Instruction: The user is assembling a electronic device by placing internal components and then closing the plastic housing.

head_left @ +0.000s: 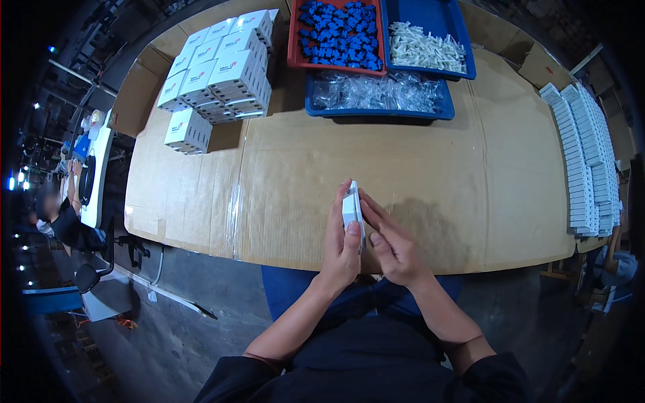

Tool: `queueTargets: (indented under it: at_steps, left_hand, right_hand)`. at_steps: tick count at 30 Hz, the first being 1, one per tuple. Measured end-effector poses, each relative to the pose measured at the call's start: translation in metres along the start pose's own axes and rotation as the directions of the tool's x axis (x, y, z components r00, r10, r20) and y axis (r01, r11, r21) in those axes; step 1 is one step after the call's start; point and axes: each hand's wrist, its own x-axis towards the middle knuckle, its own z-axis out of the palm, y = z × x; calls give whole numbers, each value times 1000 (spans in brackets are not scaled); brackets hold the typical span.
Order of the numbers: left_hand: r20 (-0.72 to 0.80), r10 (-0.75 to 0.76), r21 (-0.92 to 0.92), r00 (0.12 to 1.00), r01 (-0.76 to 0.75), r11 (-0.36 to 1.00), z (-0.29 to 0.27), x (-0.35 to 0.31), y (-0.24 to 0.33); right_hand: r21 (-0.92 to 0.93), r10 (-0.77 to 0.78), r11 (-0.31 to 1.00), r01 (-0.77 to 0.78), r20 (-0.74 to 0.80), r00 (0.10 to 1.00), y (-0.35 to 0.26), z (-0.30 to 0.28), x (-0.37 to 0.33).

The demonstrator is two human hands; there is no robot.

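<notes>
Between my two hands, above the near middle of the cardboard-covered table, a flat white plastic piece stands on edge. My left hand grips it from the left, with the thumb across its near end. On the other side, my right hand presses along it with the fingers held together and the thumb bent in. Palms and fingers cover much of the piece, so its full shape is hidden.
White boxes are stacked far left. At the back stand a red tray of blue parts, a blue tray of white parts and another blue tray of clear bags. White pieces are piled right. Another person sits left.
</notes>
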Motion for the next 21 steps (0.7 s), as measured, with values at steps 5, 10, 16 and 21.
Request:
queueTargets:
  at_steps: [5,10,16,21]
  left_hand:
    - [29,99,45,995,-100,994,1,3,-5]
    - [65,174,5,983,-175,985,1,5,-10]
    - [-80,236,229,968,-213,950,-1,6,-14]
    - [-76,463,353,883,-410,841,-3,7,-17]
  right_hand:
    - [599,389,753,-272,-71,919,-1,-1,4]
    - [665,576,590,-458,51,816,-14,1,9]
    - [775,550,558,-298,-77,832,-16,30,-1]
    - [699,500,654,-289,-113,858,-21,41,-4]
